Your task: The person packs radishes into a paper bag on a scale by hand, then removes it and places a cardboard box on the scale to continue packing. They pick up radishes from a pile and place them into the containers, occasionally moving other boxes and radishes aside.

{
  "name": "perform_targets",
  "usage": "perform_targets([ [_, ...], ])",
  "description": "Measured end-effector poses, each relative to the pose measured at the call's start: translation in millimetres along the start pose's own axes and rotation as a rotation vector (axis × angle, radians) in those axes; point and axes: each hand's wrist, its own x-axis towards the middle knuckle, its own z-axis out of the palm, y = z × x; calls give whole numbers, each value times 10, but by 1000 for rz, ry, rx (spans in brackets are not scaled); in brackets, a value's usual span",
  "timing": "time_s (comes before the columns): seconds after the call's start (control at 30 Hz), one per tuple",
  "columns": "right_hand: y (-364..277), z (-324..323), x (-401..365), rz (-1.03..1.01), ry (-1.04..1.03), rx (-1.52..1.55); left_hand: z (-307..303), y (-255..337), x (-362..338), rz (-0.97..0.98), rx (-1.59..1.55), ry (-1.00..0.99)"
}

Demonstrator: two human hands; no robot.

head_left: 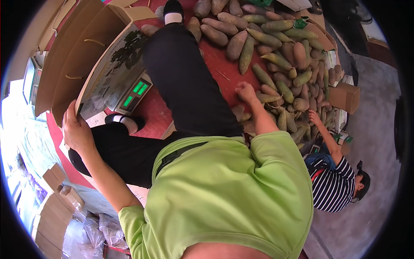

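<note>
My left hand [77, 131] grips the near edge of an open, printed cardboard box [103, 71], with fingers over its rim. The box stands tilted against a weighing scale, whose lit green display [134, 94] shows beside it. My right hand [246, 92] is closed with its fingers curled, over the red floor covering at the edge of a large radish pile [280, 64]. No radish shows in that hand. The radishes are long, some green and some reddish-brown. One green radish [246, 55] lies just beyond my right hand.
My legs [185, 77] stretch between the box and the pile. At the right a co-worker in a striped shirt [332, 185] reaches into the radishes. Cardboard cartons [345, 97] line the pile's right side; flattened cardboard [51, 216] and plastic bags [92, 231] lie at lower left.
</note>
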Motion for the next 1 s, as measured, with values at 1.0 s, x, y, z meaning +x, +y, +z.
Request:
perform_targets([
  [1.0, -222, 151, -385, 519, -150, 656, -30, 56, -13, 21, 4, 34],
])
